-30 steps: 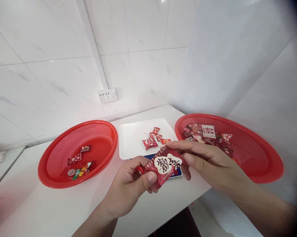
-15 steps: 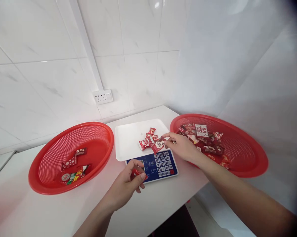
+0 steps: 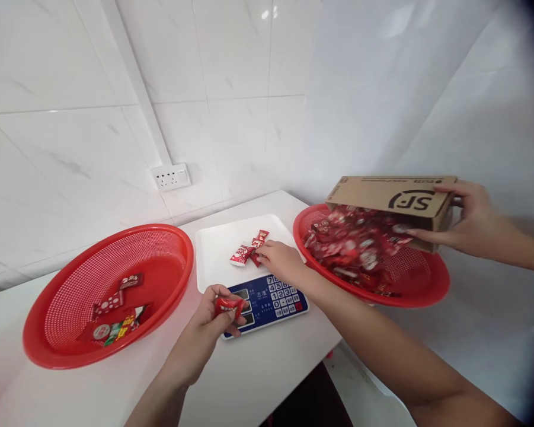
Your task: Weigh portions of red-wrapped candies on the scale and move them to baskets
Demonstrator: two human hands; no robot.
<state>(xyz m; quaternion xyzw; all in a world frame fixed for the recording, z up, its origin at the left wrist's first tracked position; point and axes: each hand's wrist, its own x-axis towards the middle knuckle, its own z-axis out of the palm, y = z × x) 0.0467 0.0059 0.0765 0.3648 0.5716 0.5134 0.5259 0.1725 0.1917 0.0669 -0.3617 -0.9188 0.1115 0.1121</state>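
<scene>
My left hand [image 3: 204,326] is closed around a red wrapped candy [image 3: 228,306], just in front of the digital scale [image 3: 264,311]. My right hand [image 3: 282,261] reaches over the scale's white tray [image 3: 216,237], its fingertips pinched on a small pile of red-and-white wrapped candies [image 3: 242,255]. Those fingers partly hide the pile. On the right, another person's hand [image 3: 471,219] tips a cardboard box [image 3: 382,188] over the right red basket [image 3: 435,293]. Red wrapped candies [image 3: 358,237] pour from it, blurred by motion.
The left red basket [image 3: 35,338] holds several wrapped sweets [image 3: 120,326] and stands on the white table [image 3: 240,379]. Behind it, a tiled wall carries a power socket [image 3: 171,177]. The table's front edge runs diagonally below my right forearm.
The other person's hand and the box have come into view, and the right basket's heap has grown. Fewer candies show on the tray. More red wrapper shows in my left hand.
</scene>
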